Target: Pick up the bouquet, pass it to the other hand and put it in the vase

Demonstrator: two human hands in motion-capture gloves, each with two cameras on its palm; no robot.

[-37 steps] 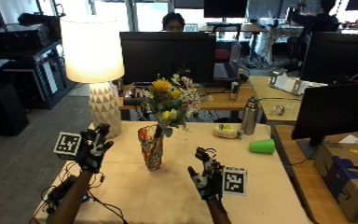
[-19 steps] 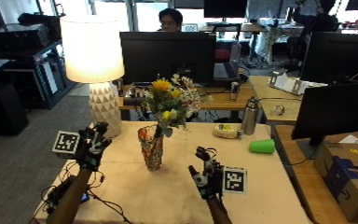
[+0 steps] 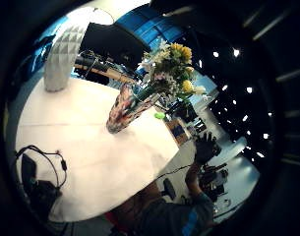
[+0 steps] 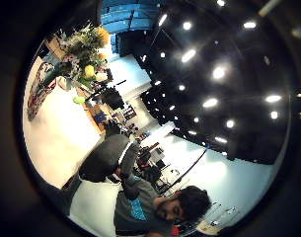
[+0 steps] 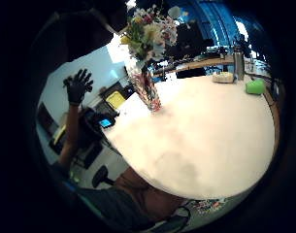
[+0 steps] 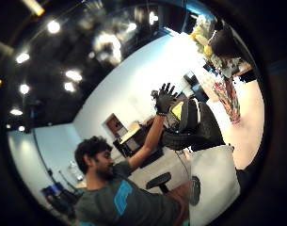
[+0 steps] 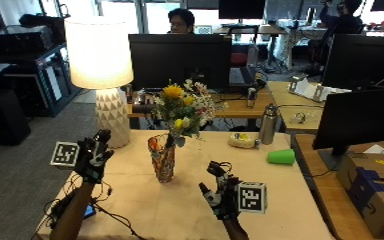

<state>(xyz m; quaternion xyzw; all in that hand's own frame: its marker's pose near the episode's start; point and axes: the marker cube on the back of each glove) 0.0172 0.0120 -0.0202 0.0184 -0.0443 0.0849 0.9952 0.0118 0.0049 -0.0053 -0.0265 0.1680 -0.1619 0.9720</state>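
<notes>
Bouquet [image 7: 184,111] stands upright in vase [image 7: 162,159]; blooms topmost.

The left hand [image 7: 93,156] is raised on an upright forearm to the left of the vase [image 7: 163,157], fingers spread and holding nothing. The right hand [image 7: 220,192] is lifted lower, right of the vase and nearer the person, fingers relaxed and empty.

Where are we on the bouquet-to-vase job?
Looks done: the bouquet stands with its stems in the vase on the table. In hand: nothing. The left hand and right hand are raised with fingers spread, apart from the vase. Left: nothing visible; the handover itself cannot be checked from these pictures.
</notes>
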